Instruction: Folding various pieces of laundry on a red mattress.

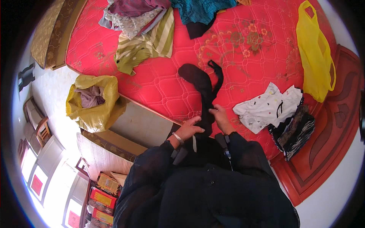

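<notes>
A black garment, which looks like a bra [198,79], stretches over the near edge of the red quilted mattress [152,91]. One rounded, cup-like end lies to the left, and a thin strap loops up beside it. My left hand [187,129], with a pale bracelet at the wrist, grips its lower part from the left. From the right, the fingers of my right hand [221,118] are closed on the same dark fabric. Where the garment meets my dark clothing, its lower end is hard to make out.
Folded clothes, a white printed top [268,108] and dark patterned pieces [292,133], lie right by the red wooden headboard [323,125]. Above them is a flat yellow bag [315,53]. A clothes-filled yellow bag [93,117] stands left. A clothes pile [144,41] and teal garment [203,11] lie at the far side.
</notes>
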The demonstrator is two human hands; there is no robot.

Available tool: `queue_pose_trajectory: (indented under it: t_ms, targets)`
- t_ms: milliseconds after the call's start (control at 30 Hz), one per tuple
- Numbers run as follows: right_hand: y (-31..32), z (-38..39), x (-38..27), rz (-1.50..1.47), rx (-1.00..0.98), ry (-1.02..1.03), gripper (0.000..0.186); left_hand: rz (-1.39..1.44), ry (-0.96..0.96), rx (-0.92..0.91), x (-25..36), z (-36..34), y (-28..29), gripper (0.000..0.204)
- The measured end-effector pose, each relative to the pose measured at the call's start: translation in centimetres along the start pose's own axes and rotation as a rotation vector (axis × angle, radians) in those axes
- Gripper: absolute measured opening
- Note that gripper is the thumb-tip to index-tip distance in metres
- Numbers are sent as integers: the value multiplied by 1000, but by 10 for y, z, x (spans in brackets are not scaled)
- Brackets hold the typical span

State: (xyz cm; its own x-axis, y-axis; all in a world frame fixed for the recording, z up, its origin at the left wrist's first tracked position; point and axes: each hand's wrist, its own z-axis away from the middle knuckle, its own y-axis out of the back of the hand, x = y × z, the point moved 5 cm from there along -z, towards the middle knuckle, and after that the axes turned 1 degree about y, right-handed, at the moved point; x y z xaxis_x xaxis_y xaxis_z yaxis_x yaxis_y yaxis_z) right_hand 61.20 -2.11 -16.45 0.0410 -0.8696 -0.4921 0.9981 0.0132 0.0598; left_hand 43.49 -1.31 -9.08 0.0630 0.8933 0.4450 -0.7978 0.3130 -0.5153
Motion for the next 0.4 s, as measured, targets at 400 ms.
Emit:
queue_pose_trajectory:
  t_ms: [400]
  targets:
    - [116,85,-120,-575,113,305,9,557,-264,373,18,86,23,35]
